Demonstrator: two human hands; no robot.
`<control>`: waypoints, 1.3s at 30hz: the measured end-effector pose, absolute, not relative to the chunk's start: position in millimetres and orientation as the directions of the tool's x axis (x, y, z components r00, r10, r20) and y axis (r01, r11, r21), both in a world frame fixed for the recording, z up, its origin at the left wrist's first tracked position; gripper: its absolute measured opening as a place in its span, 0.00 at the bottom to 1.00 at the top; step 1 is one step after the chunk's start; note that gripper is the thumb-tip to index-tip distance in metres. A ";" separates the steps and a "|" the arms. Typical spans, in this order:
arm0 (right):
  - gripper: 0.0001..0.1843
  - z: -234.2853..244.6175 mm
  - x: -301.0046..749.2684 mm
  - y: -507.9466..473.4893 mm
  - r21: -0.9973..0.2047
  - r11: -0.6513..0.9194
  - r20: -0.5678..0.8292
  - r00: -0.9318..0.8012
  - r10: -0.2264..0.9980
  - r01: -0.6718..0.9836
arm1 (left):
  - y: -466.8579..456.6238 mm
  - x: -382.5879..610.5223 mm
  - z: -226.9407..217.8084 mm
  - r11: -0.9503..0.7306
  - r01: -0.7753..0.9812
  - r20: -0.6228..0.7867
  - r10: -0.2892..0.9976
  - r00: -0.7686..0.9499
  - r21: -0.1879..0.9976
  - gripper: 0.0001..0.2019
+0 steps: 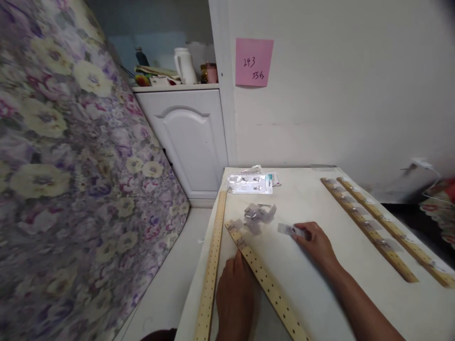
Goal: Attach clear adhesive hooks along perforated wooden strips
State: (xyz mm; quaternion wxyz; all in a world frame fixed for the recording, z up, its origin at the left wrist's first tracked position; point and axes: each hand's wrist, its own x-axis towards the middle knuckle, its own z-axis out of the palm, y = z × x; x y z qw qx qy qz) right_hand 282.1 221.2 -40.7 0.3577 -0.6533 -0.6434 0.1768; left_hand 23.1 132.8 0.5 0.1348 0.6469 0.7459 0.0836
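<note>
Right hand (315, 244): thumb and finger pinching a clear clip piece (287, 229), right of center
Left hand (234, 293): bottom center, fingertips at middle strip (273, 286); gripping or just resting, can't tell
Middle strip progress: pieces at upper end only, visible remainder bare
Far-right strips (375, 235): pieces along length, look done
Left strip (212, 258): bare
Loose pile (256, 214): center, unattached, count unclear
Cut off: middle, left strips' lower ends
Unclear: fastening
</note>
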 end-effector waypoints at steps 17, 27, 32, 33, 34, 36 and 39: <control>0.13 -24.2 276.3 214.6 -0.623 0.030 0.204 0.126 0.971 0.782 | 124.4 24.5 9.2 0.047 0.914 0.039 0.997 -0.068 0.404 0.21; 0.12 -23.1 279.7 213.4 -0.817 -0.051 0.046 0.153 0.987 0.575 | 123.0 23.0 4.9 0.051 0.910 0.026 0.997 -0.068 0.412 0.22; 0.18 -22.4 281.4 215.6 -0.977 -0.090 -0.070 0.109 0.992 0.194 | 122.2 21.9 5.8 0.048 0.876 0.030 0.997 -0.070 0.479 0.21; 0.18 -19.8 281.1 214.8 -0.986 -0.108 -0.097 0.089 0.991 0.127 | 121.6 21.8 5.3 0.043 0.861 0.039 0.997 -0.073 0.506 0.20; 0.19 -16.7 280.6 213.7 -0.989 -0.128 -0.123 0.064 0.990 0.071 | 120.9 22.0 4.4 0.036 0.841 0.052 0.996 -0.075 0.540 0.20; 0.19 -9.5 278.4 210.5 -0.986 -0.165 -0.165 0.008 0.986 -0.014 | 119.0 22.7 2.1 0.001 0.784 0.098 0.992 -0.078 0.620 0.18; 0.18 0.2 270.2 203.4 -0.969 -0.216 -0.208 -0.071 0.975 -0.118 | 115.7 25.0 1.5 -0.104 0.662 0.181 0.982 -0.049 0.742 0.16</control>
